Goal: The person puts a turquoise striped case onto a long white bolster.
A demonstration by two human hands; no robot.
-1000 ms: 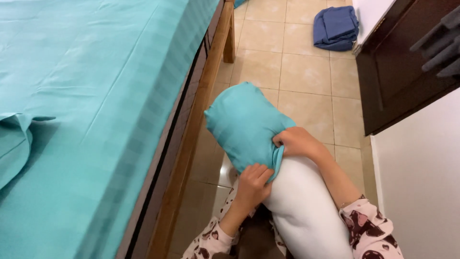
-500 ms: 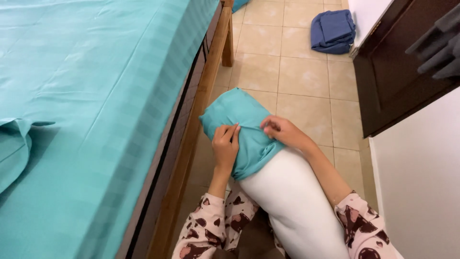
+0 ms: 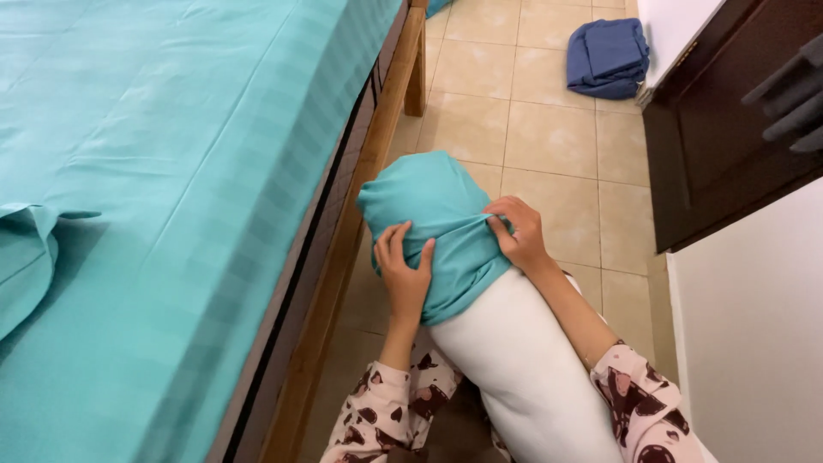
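Note:
A white pillow (image 3: pixel 523 360) stands on end between my arms, its far end covered by a teal pillowcase (image 3: pixel 433 210). My left hand (image 3: pixel 403 274) lies flat on the left side of the pillowcase, fingers spread upward along the cloth. My right hand (image 3: pixel 517 233) pinches a bunch of the teal fabric on the right side, near the case's open edge. Both sleeves are pink with dark patches.
A bed with a teal sheet (image 3: pixel 171 171) and a wooden frame (image 3: pixel 360 180) fills the left. A second teal cloth (image 3: pixel 26 257) lies on the bed's left edge. A folded blue cloth (image 3: pixel 607 56) lies on the tiled floor by a dark cabinet (image 3: pixel 729 129).
The pillowcase was first drawn further down over the pillow; now it sits higher and fuller. My left hand has moved up from the case's lower edge onto its left side; my right still grips the fabric.

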